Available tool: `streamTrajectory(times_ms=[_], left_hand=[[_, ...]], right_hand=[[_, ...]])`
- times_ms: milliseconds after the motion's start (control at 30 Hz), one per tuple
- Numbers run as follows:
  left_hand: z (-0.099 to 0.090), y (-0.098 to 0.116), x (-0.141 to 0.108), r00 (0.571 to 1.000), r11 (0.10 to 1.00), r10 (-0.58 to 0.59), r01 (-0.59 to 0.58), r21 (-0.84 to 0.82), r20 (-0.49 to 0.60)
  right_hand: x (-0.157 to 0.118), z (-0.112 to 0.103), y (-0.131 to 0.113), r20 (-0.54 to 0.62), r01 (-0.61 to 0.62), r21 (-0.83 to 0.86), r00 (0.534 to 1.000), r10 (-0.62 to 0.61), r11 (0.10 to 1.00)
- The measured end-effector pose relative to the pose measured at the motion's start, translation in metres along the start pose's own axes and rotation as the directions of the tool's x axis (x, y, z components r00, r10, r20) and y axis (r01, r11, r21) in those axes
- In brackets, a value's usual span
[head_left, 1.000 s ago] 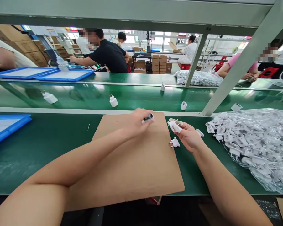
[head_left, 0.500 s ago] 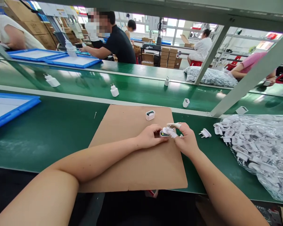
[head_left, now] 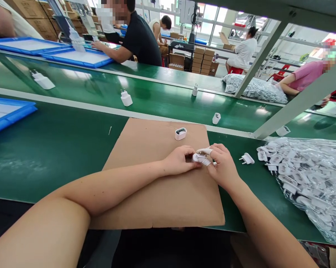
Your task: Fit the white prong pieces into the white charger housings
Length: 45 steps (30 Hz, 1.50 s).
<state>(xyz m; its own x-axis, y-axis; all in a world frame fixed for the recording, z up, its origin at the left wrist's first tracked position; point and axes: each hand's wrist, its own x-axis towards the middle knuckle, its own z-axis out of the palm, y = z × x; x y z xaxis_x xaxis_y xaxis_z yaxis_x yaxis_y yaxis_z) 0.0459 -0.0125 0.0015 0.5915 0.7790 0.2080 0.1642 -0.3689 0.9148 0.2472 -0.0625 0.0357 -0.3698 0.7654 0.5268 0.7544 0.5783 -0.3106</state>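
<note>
My left hand (head_left: 179, 160) is closed around a white charger housing, which is now mostly hidden by the fingers and the part on top. Over its opening sits a white plug cap (head_left: 197, 158), pinched by my right hand (head_left: 223, 163). White coverings wrap the right thumb and finger, and metal pins show between them. Whether the cap is fully seated I cannot tell. Behind my hands, another open charger housing (head_left: 180, 134) stands on the cardboard sheet (head_left: 156, 201), its circuit board visible inside. One loose plug cap (head_left: 247, 158) lies to the right of my right hand.
A clear plastic bag of plug caps (head_left: 304, 182) lies at the right. Chargers (head_left: 126, 98) stand along the green conveyor (head_left: 162, 100) beyond the bench edge. A blue-rimmed tray (head_left: 11, 113) is at the left. A slanted metal post (head_left: 293, 98) rises at right; co-workers sit across.
My right hand has brought the plug cap down over the housing's opening, covering the circuit board that showed before. The chargers on the conveyor have shifted slightly left in view, as the camera view tilted.
</note>
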Motion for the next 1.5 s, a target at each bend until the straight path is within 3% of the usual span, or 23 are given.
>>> streamTrajectory(times_ms=[333,500,600,700,767,833,900,933,1000,1067,1133,1233,1300,1333,1367,1400,1467,1500], left_hand=[[-0.001,-0.001,0.002,1.000,1.000,0.011,-0.011,0.013,-0.008],[0.002,0.001,0.000,0.999,0.999,-0.037,0.037,-0.018,0.007],[-0.003,0.010,-0.004,0.995,0.994,0.085,-0.081,0.071,-0.055],[-0.023,0.021,0.002,0.925,0.948,0.278,-0.222,0.227,-0.259],[-0.048,0.021,0.018,0.868,0.947,0.241,-0.114,0.299,-0.434],[-0.077,0.012,0.042,0.815,0.949,0.111,0.083,0.304,-0.569],[-0.107,-0.006,0.071,0.788,0.929,0.024,0.210,0.305,-0.615],[-0.120,-0.017,0.084,0.779,0.908,-0.014,0.273,0.318,-0.627],[-0.140,-0.039,0.107,0.758,0.846,-0.087,0.399,0.354,-0.646],[-0.153,-0.056,0.122,0.731,0.786,-0.150,0.497,0.368,-0.665],[-0.157,-0.067,0.130,0.710,0.752,-0.206,0.555,0.356,-0.673],[-0.151,-0.068,0.138,0.665,0.717,-0.260,0.618,0.322,-0.700],[-0.142,-0.062,0.146,0.629,0.708,-0.167,0.613,0.352,-0.759],[-0.137,-0.058,0.152,0.637,0.707,-0.081,0.579,0.406,-0.767],[-0.132,-0.053,0.158,0.679,0.700,-0.002,0.525,0.485,-0.734],[-0.127,-0.048,0.165,0.749,0.686,0.050,0.455,0.568,-0.661],[-0.120,-0.039,0.181,0.894,0.668,0.030,0.315,0.675,-0.447],[-0.118,-0.036,0.188,0.943,0.671,-0.032,0.267,0.692,-0.332]], right_hand=[[0.006,-0.001,0.001,-0.004,-0.054,-0.126,0.999,0.054,0.991],[0.000,0.006,0.003,0.046,-0.154,0.002,0.987,0.154,0.988],[-0.003,-0.004,0.019,0.007,-0.219,0.073,0.976,0.219,0.973],[-0.011,-0.030,0.050,-0.132,-0.344,-0.086,0.934,0.332,0.935],[-0.021,-0.046,0.077,-0.141,-0.467,-0.323,0.884,0.446,0.823],[-0.033,-0.054,0.102,-0.063,-0.547,-0.498,0.796,0.602,0.673],[-0.044,-0.054,0.122,0.050,-0.545,-0.565,0.727,0.685,0.620],[-0.048,-0.052,0.130,0.092,-0.530,-0.565,0.721,0.686,0.632],[-0.051,-0.048,0.139,0.110,-0.493,-0.529,0.767,0.632,0.691],[-0.050,-0.045,0.142,0.048,-0.485,-0.468,0.821,0.569,0.739],[-0.045,-0.045,0.137,-0.040,-0.515,-0.367,0.841,0.540,0.774],[-0.032,-0.046,0.120,-0.132,-0.611,-0.137,0.791,0.597,0.779],[-0.023,-0.046,0.106,-0.146,-0.689,0.103,0.703,0.696,0.717],[-0.018,-0.046,0.099,-0.130,-0.710,0.256,0.647,0.751,0.656],[-0.015,-0.045,0.093,-0.094,-0.705,0.417,0.594,0.799,0.573],[-0.011,-0.044,0.088,-0.041,-0.677,0.561,0.553,0.832,0.477],[-0.008,-0.042,0.081,0.067,-0.601,0.739,0.517,0.854,0.306],[-0.007,-0.041,0.079,0.103,-0.585,0.768,0.512,0.853,0.258]])
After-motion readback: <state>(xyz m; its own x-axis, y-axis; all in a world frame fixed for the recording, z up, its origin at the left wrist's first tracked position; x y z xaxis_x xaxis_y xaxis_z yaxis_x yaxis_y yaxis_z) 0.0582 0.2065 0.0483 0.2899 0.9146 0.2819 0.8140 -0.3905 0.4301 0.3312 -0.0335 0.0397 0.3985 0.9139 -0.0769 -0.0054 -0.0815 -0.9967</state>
